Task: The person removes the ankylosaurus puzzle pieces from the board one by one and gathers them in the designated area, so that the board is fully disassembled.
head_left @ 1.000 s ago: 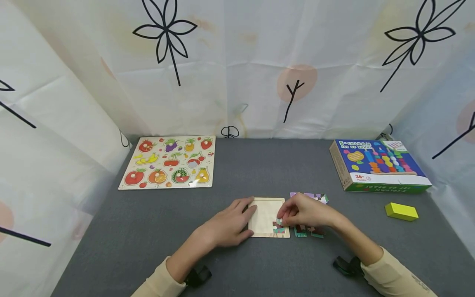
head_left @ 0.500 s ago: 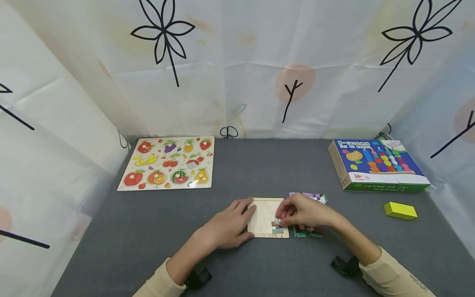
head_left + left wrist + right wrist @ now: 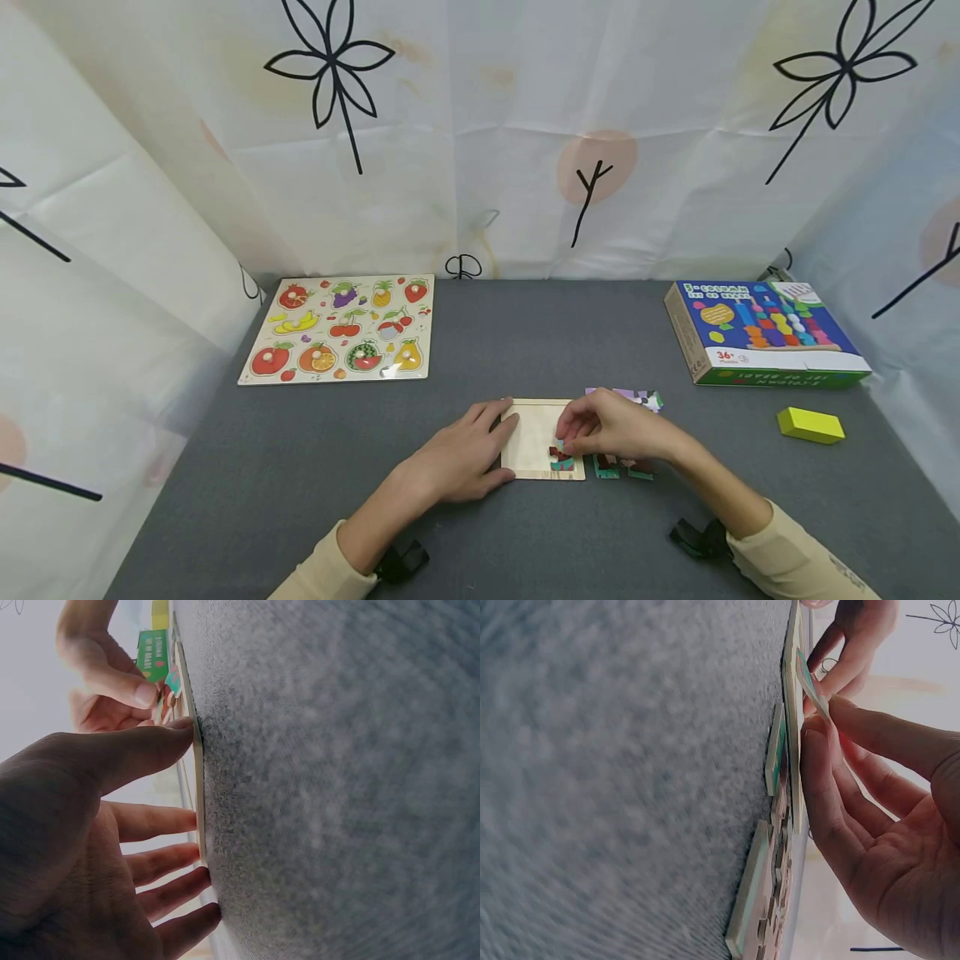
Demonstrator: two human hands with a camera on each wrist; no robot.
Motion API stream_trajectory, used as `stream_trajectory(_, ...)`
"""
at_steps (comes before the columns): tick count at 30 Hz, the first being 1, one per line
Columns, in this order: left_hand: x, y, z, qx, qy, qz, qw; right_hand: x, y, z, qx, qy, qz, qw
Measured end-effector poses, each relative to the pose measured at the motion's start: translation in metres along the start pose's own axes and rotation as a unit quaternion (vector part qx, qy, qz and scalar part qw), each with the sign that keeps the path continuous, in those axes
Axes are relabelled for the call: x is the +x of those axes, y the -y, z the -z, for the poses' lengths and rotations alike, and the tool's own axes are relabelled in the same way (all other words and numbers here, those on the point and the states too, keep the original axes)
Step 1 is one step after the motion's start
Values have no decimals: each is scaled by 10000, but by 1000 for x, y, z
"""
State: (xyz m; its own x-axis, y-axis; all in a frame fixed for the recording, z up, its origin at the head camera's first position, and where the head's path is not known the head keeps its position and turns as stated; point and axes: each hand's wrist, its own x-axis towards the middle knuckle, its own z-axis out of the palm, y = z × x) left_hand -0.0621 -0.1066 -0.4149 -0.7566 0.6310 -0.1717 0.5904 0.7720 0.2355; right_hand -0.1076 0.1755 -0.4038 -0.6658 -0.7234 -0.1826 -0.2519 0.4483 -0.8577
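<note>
A shallow square wooden puzzle tray [image 3: 531,437] lies on the grey table in the head view. My left hand [image 3: 465,454] rests along its left edge with fingers spread and fairly straight; in the left wrist view, the left thumb [image 3: 154,750] touches the tray's near edge. Over the tray's lower right corner, my right hand [image 3: 618,427] pinches a small jigsaw piece [image 3: 561,463], brown and teal, between thumb and fingers. The right wrist view has this jigsaw piece [image 3: 807,677] tilted against the tray. My right fingers hide part of it.
Loose jigsaw pieces [image 3: 607,468] lie right of the tray, partly under the right hand, with purple ones [image 3: 647,400] behind it. A fruit puzzle board [image 3: 337,329] lies back left. A blue game box [image 3: 765,333] and a yellow block [image 3: 812,426] stand at right.
The jigsaw piece in my right hand has shifted slightly left and its tilt looks changed, its picture showing darker. My left hand stays in place on the tray.
</note>
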Motion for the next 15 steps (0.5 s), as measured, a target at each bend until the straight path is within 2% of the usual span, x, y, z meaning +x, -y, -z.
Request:
stream_trajectory(7, 0, 1, 0, -29, -23, -24, 10000, -2, 4, 0, 182, -52, 104, 9998)
stream_trajectory(15, 0, 2, 0, -65, -57, -87, 9999, -19, 2, 10, 308, -118, 119, 9994)
